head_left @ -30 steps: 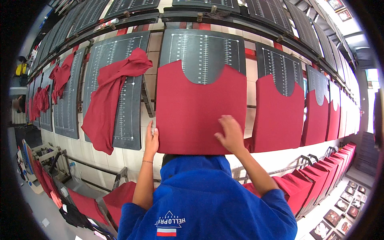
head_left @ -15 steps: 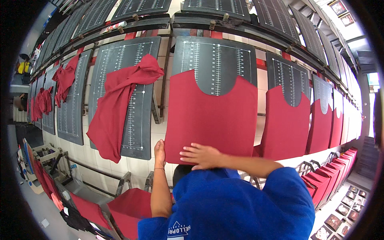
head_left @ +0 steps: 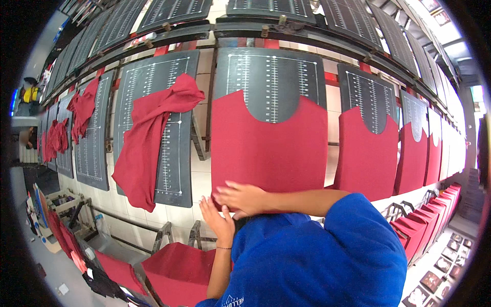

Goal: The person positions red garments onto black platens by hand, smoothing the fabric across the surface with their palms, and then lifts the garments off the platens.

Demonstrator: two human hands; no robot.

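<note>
A dark red shirt panel point(head_left: 268, 153) with a curved neckline lies smooth over a dark grey board point(head_left: 273, 69) with white ruler marks. My right hand point(head_left: 240, 198) rests flat on the panel's near-left corner, its fingers pointing left and slightly blurred. Just below that corner is my left hand point(head_left: 218, 223), fingers stretched out and lying close to the right hand. Whether the left fingertips touch the cloth's edge I cannot tell. On the board to the left, a crumpled red piece of cloth point(head_left: 148, 138) lies twisted, partly covering the ruler marks.
To the right, another board carries a flat red panel point(head_left: 365, 158), with several more beyond it. Bunched red cloth point(head_left: 84, 107) lies on boards at far left. Behind runs a dark metal rail point(head_left: 245, 31) with more boards. Red-covered boards point(head_left: 181, 271) stand near my left arm.
My left hand has let go of the panel's left edge and moved down and right, its fingers opening. My right hand has slid left to the corner. The view has shifted slightly.
</note>
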